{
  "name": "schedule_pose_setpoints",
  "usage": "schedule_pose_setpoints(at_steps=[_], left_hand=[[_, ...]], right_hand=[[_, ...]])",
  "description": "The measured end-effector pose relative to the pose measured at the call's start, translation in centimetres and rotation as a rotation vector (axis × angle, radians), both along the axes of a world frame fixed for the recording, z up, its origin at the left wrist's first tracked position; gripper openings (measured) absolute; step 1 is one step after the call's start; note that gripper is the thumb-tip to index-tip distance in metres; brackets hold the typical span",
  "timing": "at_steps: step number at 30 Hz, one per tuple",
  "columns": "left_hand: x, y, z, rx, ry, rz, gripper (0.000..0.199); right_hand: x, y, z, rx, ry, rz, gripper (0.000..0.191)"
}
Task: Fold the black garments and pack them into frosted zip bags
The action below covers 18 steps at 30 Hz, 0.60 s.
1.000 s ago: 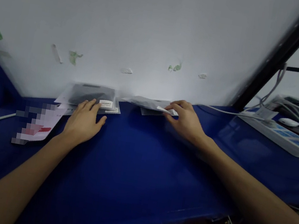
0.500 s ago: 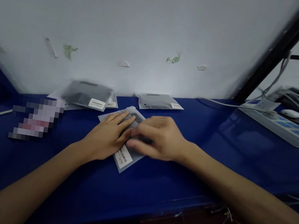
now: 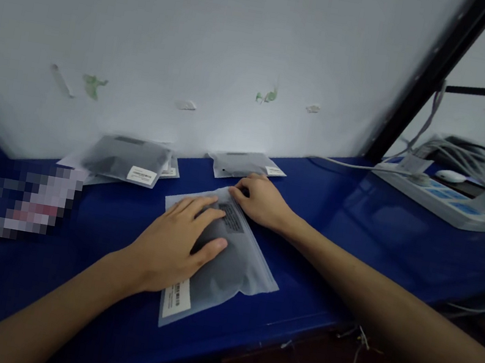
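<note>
While the left hand (image 3: pixel 176 242) lies flat, fingers spread, on the frosted pouch (image 3: pixel 220 258) at the centre of the frame, the right hand (image 3: pixel 262 200) rests at the pouch's far upper corner, fingers curled onto its edge; whether it pinches the edge or merely presses there cannot be told. The pouch lies flat on the blue surface (image 3: pixel 354 237), a dark item inside it, a dark printed panel near its upper end and a white barcode label (image 3: pixel 178 298) at its lower left corner.

Judgement: the step in hand appears to be flattening or steadying the pouch against the surface, the left palm pinning it while the right attends to its top edge. Any further handling calls for the left palm to keep the slick film from sliding, and for a sure grip at the upper edge.

Elsewhere: a stack of similar pouches (image 3: pixel 128 159) sits left of centre against the white wall, well apart from the hands. One more pouch (image 3: pixel 243 163) lies just beyond the right hand. A white power strip (image 3: pixel 439 199) with tangled cables occupies the right of the frame.
</note>
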<state>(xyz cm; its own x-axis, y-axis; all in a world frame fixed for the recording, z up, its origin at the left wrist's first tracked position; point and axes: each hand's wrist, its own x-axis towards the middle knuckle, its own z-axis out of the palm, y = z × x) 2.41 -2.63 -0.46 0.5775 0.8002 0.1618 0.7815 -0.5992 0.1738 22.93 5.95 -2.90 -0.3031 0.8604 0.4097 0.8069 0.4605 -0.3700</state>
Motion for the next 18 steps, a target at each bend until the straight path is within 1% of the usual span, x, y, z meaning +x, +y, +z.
schedule_pose_setpoints(at_steps=[5,10,15,18], left_hand=[[0.0,0.2,-0.4,0.019,0.009,-0.027,0.054],[0.7,0.2,-0.5,0.020,0.076,0.024,0.056],[1.0,0.2,-0.6,0.086,0.091,0.144,0.053],[0.4,0.7,-0.7,0.137,0.109,0.217,0.052]], right_hand=[[-0.6,0.4,0.1,-0.048,0.018,-0.094,0.033],[-0.9,0.0,0.3,-0.024,-0.014,-0.120,0.028],[-0.8,-1.6,1.3,-0.053,-0.100,-0.017,0.025],[-0.7,-2.6,2.3,-0.137,-0.109,0.051,0.026]])
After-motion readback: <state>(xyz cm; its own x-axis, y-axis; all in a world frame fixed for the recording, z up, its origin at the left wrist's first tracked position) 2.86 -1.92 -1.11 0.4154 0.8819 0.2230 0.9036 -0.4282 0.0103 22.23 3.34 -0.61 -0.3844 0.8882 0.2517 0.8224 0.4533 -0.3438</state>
